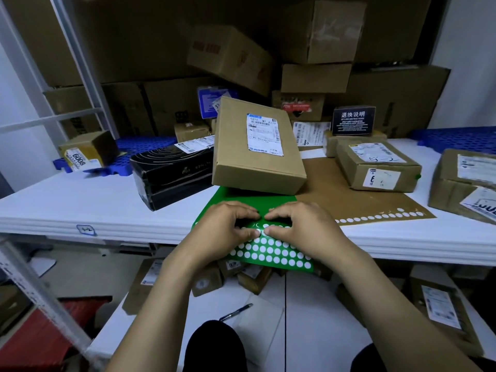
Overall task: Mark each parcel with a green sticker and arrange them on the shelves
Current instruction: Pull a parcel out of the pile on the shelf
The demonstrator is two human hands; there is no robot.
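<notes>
A green sticker sheet, with many round holes where stickers were peeled, lies over the front edge of the white shelf. My left hand and my right hand rest on it side by side, fingers curled, fingertips pinching at the sheet near its middle. Whether a sticker is lifted is hidden by the fingers. A flat brown parcel with a white label sits on the sheet's far end, just beyond my hands.
A black box lies left of the parcel. A brown used sticker sheet and labelled parcels lie to the right. Stacked cartons fill the back. More parcels and a pen lie on the lower shelf.
</notes>
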